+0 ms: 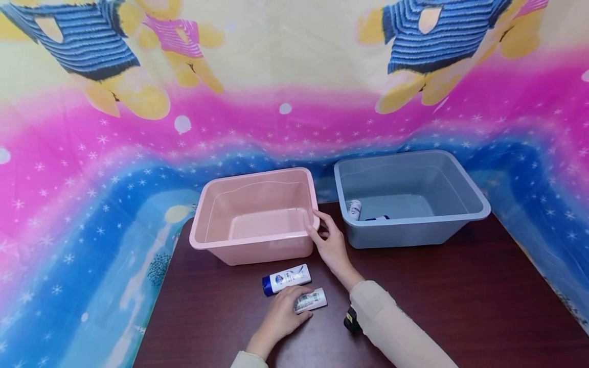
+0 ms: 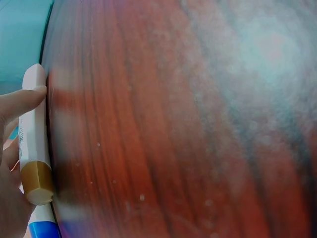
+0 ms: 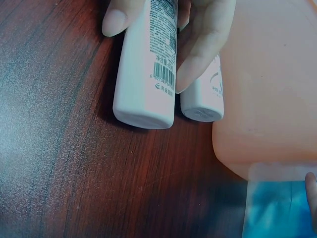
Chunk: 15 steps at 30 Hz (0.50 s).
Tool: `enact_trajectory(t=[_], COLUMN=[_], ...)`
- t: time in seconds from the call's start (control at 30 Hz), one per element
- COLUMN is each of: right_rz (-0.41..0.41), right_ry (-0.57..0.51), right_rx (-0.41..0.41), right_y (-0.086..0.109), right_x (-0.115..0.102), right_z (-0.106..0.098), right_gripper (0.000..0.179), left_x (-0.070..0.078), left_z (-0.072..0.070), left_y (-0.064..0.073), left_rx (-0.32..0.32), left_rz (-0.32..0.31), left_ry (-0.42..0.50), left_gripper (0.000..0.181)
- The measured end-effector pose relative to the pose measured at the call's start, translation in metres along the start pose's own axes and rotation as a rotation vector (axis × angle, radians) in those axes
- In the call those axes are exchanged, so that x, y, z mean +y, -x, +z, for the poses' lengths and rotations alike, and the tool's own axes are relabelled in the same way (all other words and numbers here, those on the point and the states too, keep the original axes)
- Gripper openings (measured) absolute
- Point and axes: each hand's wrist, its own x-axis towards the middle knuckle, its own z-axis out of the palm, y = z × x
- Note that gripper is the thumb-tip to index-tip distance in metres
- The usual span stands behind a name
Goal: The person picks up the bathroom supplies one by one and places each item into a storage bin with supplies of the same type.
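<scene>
My left hand holds a white bottle with fine print and a barcode, thumb on one side and fingers on the other. Its gold cap shows in the left wrist view. Just beyond lies a second white bottle with a blue cap, flat on the table before the pink basin. My right hand grips that basin at its front right corner, thumb and forefinger over the rim. In the right wrist view only a fingertip of this hand shows at the edge.
A grey-blue basin stands right of the pink one. Inside are a small white bottle and a partly hidden item with dark blue. Both basins sit at the back of the dark wooden table, against a printed cloth.
</scene>
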Motion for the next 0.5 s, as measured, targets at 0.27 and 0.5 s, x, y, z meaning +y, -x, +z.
enact_trajectory(t=[0.27, 0.5], right_rz=[-0.004, -0.007], right_ry=[-0.003, -0.006], right_rx=[0.001, -0.004], right_y=[0.0005, 0.0011], right_x=[0.0005, 0.0001], right_z=[-0.0003, -0.0005], right_gripper=[0.044, 0.045], left_x=[-0.0006, -0.001], left_z=[0.0005, 0.0003], left_y=[-0.001, -0.0015], left_rx=[0.001, -0.002], left_rz=[0.007, 0.007], left_ry=[0.003, 0.016], left_gripper=[0.045, 0.044])
